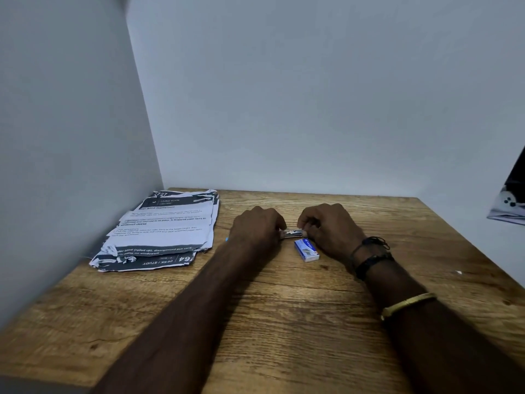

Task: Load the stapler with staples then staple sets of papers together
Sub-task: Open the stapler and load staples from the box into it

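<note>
A small metal stapler (292, 233) lies low over the wooden table (255, 322), held between both hands. My left hand (257, 227) grips its left end with curled fingers. My right hand (331, 230) pinches its right end, and most of the stapler is hidden by the fingers. A small blue and white staple box (306, 250) lies on the table just in front of my right hand. A stack of printed papers (164, 231) lies at the table's far left, apart from both hands.
White walls close the table at the back and on the left. A dark patterned object (510, 200) hangs past the table's right edge. A tiny white scrap (458, 272) lies on the right part of the table.
</note>
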`<action>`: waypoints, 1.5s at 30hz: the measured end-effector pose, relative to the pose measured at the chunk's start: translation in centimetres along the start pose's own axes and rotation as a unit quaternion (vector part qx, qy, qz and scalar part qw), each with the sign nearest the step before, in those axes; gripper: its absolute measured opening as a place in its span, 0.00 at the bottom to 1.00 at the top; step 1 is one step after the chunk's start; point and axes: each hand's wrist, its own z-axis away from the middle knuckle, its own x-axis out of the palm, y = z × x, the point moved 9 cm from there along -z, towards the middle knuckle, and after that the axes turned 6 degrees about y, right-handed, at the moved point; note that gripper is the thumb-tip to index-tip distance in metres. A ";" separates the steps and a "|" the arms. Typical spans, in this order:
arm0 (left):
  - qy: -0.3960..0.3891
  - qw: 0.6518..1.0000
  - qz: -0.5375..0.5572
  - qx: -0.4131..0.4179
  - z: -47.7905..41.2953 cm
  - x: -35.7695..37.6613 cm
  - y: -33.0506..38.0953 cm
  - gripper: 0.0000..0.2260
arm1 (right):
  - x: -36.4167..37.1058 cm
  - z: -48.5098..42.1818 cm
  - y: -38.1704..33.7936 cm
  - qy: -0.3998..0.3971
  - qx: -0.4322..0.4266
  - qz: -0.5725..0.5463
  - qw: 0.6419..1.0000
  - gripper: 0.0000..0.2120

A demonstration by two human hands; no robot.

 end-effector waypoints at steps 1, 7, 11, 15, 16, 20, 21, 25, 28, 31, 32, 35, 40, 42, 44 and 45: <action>-0.001 0.999 0.034 -0.013 0.0 0.1 -0.3 0.10 | 0.0 0.0 0.0 0.003 0.000 -0.002 1.000 0.12; -0.040 0.990 0.121 -0.052 -0.4 1.6 -1.1 0.07 | 0.2 0.0 -0.1 0.015 0.004 -0.017 1.000 0.10; -0.051 0.990 0.125 -0.043 -0.4 2.0 -0.6 0.02 | 0.2 0.0 -0.3 0.020 -0.003 -0.021 1.000 0.09; -0.037 0.978 0.191 -0.069 -0.4 2.0 -0.8 0.05 | -0.2 0.1 -0.8 0.039 -0.016 -0.032 0.999 0.07; -0.038 0.975 0.204 -0.075 -0.4 2.1 -0.8 0.04 | -0.2 0.1 -0.9 0.040 -0.022 -0.032 0.998 0.08; -0.060 0.971 0.212 -0.094 -0.7 2.7 -1.1 0.11 | 0.0 0.0 -1.1 0.039 -0.033 -0.040 0.998 0.08; -0.059 0.971 0.211 -0.099 -0.7 2.7 -1.3 0.12 | -0.2 0.1 -1.2 0.045 -0.038 -0.040 0.997 0.09; -0.016 0.952 0.274 -0.134 -1.1 1.9 -2.5 0.08 | -0.7 0.2 -1.6 0.074 -0.049 -0.070 0.994 0.09; 0.056 0.898 0.382 -0.213 -0.9 1.0 -4.8 0.11 | -0.2 0.6 -2.3 0.054 -0.079 -0.064 0.993 0.14; 0.077 0.824 0.488 -0.277 -0.6 1.7 -6.4 0.15 | 0.6 0.8 -3.3 0.017 -0.101 -0.054 0.993 0.21; 0.078 0.806 0.510 -0.291 -0.4 1.9 -6.5 0.15 | 0.8 0.9 -3.7 0.004 -0.107 -0.054 0.993 0.23; 0.076 0.784 0.530 -0.314 -0.1 2.2 -6.5 0.13 | 1.3 1.2 -5.1 -0.025 -0.128 -0.064 0.989 0.26; 0.086 0.813 0.491 -0.301 -0.4 1.8 -6.6 0.05 | 1.2 1.5 -6.0 -0.028 -0.151 -0.075 0.985 0.21; 0.089 0.820 0.482 -0.294 -0.3 1.8 -6.5 0.03 | 1.5 1.5 -5.8 -0.037 -0.142 -0.073 0.986 0.19; 0.092 0.813 0.490 -0.301 -0.2 2.0 -6.7 0.05 | 1.7 1.5 -5.8 -0.039 -0.142 -0.070 0.987 0.16; 0.091 0.810 0.492 -0.305 -0.2 2.1 -6.7 0.05 | 1.9 1.5 -5.8 -0.041 -0.142 -0.070 0.987 0.15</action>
